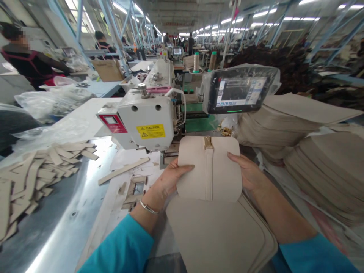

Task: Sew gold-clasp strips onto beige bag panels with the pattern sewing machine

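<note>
Between my two hands is a beige bag panel (193,182) with rounded corners. Down its middle runs a narrow stitched strap (209,174), topped by a gold metal clasp (208,142). My left hand (172,176) pinches the panel's left edge, thumb on top. At the right edge, my right hand (246,168) grips it the same way, its fingers hidden behind. Larger beige panels (216,231) lie stacked beneath and nearer to me. The white sewing machine head (145,117) stands just beyond my left hand.
Loose beige strips (42,170) are heaped on the metal table at left. Tall stacks of beige panels (327,174) stand at right. A plastic-wrapped control screen (241,91) juts out beyond the panel, near gold clasps (226,131). A person (28,57) sits at far left.
</note>
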A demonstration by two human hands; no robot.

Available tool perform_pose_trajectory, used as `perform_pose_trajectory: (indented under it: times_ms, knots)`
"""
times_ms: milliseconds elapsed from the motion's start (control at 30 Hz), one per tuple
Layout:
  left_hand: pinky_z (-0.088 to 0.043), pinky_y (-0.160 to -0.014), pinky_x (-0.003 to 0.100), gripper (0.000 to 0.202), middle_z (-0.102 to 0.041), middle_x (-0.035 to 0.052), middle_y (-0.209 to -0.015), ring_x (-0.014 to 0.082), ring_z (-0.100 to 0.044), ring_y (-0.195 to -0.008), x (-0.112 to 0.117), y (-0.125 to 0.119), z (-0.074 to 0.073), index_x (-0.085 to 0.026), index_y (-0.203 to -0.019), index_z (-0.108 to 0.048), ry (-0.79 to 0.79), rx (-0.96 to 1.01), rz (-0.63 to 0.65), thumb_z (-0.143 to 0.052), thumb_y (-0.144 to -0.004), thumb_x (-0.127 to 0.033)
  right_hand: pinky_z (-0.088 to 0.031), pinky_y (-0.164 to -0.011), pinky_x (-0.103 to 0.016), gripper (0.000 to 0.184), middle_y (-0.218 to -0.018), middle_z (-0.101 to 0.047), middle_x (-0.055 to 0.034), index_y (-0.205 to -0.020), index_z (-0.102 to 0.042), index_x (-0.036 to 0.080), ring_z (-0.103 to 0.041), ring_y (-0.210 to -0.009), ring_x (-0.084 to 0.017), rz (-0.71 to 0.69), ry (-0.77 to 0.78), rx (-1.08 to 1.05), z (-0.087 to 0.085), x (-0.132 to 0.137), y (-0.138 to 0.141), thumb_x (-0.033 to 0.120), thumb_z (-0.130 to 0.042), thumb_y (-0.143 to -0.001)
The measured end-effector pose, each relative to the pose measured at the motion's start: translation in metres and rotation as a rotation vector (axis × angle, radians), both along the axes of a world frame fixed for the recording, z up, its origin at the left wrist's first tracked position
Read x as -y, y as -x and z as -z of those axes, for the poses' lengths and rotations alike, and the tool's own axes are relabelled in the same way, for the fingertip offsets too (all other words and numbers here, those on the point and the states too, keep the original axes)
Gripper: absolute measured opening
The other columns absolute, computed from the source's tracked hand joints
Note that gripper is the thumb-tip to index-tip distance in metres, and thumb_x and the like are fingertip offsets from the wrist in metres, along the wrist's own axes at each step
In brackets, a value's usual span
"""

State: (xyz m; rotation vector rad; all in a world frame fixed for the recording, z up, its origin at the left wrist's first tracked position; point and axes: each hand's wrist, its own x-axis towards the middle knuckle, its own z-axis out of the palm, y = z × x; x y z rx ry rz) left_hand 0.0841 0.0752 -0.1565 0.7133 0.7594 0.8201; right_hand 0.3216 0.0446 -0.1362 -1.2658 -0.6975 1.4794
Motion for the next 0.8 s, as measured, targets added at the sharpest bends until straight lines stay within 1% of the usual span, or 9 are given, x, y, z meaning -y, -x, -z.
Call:
perform_pose_trajectory:
  times_ms: [200, 300, 400, 533, 633, 800]
  knots:
    - [-0.056, -0.063, 0.032, 0.047, -0.075, 0.0068, -0.085, 0.0205, -0.069, -0.068, -0.0044, 0.0005, 0.0042, -0.014, -0.094, -0.068, 0.007, 0.003, 0.002, -0.089, -0.054, -0.024, -0.058, -0.078, -0.040, 0.032, -0.097, -0.076, -0.0130, -0.101, -0.068, 0.017, -0.072, -0.093, -0.029, -0.019, 0.011, 0.016, 0.0030, -0.0001, -0.0032, 0.037, -0.069, -0.075]
    - [-0.056, -0.063, 0.033, 0.047, -0.075, 0.0058, -0.084, 0.0204, -0.069, -0.068, -0.0045, 0.0000, 0.0043, -0.014, -0.094, -0.067, 0.010, 0.004, -0.002, -0.090, -0.054, -0.023, -0.058, -0.076, -0.038, 0.030, -0.097, -0.076, -0.0127, -0.100, -0.068, 0.016, -0.072, -0.091, -0.028, -0.011, 0.028, -0.016, 0.0021, -0.0001, -0.0032, 0.034, -0.068, -0.076]
    - [-0.056, -0.061, 0.033, 0.047, -0.074, 0.0052, -0.083, 0.0202, -0.068, -0.066, -0.0040, -0.0009, 0.0033, -0.015, -0.094, -0.067, 0.023, -0.006, -0.003, -0.090, -0.053, -0.023, -0.058, -0.075, -0.038, 0.029, -0.099, -0.075, -0.0131, -0.100, -0.068, 0.016, -0.073, -0.089, -0.028, -0.022, 0.032, -0.009, 0.0021, 0.0002, -0.0037, 0.036, -0.066, -0.078]
    - [-0.056, -0.061, 0.032, 0.045, -0.074, 0.0057, -0.083, 0.0194, -0.068, -0.065, -0.0033, -0.0029, 0.0021, -0.014, -0.092, -0.067, 0.031, 0.011, -0.005, -0.089, -0.053, -0.021, -0.058, -0.078, -0.039, 0.029, -0.100, -0.076, -0.0128, -0.100, -0.069, 0.017, -0.073, -0.090, -0.028, -0.025, 0.033, 0.010, 0.0041, 0.0005, -0.0058, 0.037, -0.063, -0.080]
    - [-0.056, -0.060, 0.031, 0.046, -0.074, 0.0055, -0.082, 0.0189, -0.067, -0.065, -0.0033, -0.0044, 0.0019, -0.014, -0.092, -0.066, 0.043, 0.017, -0.009, -0.089, -0.053, -0.020, -0.058, -0.078, -0.038, 0.025, -0.098, -0.076, -0.0116, -0.098, -0.069, 0.017, -0.073, -0.088, -0.027, -0.009, 0.058, -0.027, 0.0060, 0.0004, -0.0075, 0.035, -0.059, -0.084]
    - [-0.055, -0.059, 0.030, 0.047, -0.073, 0.0048, -0.081, 0.0191, -0.068, -0.065, -0.0039, -0.0052, 0.0040, -0.014, -0.093, -0.065, 0.051, 0.009, -0.005, -0.089, -0.052, -0.020, -0.058, -0.081, -0.038, 0.025, -0.098, -0.077, -0.0099, -0.102, -0.069, 0.017, -0.073, -0.088, -0.026, -0.023, 0.058, -0.073, 0.0101, 0.0003, -0.0100, 0.032, -0.057, -0.087]
